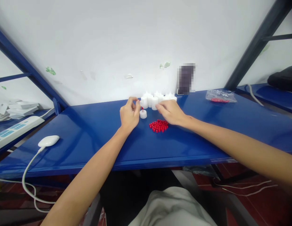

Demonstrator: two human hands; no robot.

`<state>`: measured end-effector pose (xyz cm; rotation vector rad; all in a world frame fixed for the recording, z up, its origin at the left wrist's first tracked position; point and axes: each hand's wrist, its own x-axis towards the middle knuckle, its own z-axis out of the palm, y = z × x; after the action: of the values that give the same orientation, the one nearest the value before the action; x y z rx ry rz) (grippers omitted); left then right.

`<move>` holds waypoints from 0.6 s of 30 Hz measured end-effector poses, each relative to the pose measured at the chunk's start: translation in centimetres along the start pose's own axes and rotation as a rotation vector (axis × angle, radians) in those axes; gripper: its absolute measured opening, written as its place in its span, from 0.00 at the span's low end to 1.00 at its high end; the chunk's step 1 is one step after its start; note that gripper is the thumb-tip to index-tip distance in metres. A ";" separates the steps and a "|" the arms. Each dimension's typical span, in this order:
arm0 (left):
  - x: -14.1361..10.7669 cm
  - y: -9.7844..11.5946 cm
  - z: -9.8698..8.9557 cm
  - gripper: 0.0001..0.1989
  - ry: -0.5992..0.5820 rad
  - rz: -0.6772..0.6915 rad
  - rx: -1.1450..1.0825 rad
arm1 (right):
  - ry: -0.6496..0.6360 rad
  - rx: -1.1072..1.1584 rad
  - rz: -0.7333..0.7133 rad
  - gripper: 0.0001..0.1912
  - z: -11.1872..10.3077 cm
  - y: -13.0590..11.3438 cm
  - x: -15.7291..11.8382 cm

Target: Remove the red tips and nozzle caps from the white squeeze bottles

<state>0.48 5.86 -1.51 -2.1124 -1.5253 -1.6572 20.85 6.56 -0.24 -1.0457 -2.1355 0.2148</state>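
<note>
A small white bottle (143,114) with a red tip stands on the blue table between my hands. My left hand (130,113) is beside its left side, fingers curled in a pinch; a bit of red shows near the fingertips, too small to make out. My right hand (169,110) is closed, its fingertips by the front of a group of white bottles (148,99) with pointed tops; whatever they hold is hidden. Below the right hand lies a pile of small red caps (158,126).
A clear bag with red pieces (220,96) lies at the right. A dark, blurred-out phone-like object (186,78) leans on the wall. At the left are a white corded device (48,141) and a power strip (17,130). Blue frame posts flank the table (84,135).
</note>
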 end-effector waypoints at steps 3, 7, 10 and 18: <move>0.1 -0.5 0.1 0.05 0.004 0.019 0.055 | 0.013 0.019 -0.009 0.24 0.0 -0.1 -0.1; -0.1 -1.0 0.3 0.04 -0.031 0.063 0.150 | 0.007 0.039 -0.014 0.22 -0.3 0.0 -0.1; -0.2 -1.2 0.5 0.05 -0.106 0.107 0.193 | 0.017 0.045 0.000 0.20 -0.6 0.0 0.0; -0.4 -0.3 -0.1 0.07 -0.169 0.124 0.029 | 0.034 0.032 0.037 0.15 -0.5 0.5 0.2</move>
<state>0.23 5.69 -1.88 -2.3313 -1.4163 -1.4422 21.41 6.93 0.02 -1.0637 -2.0776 0.2463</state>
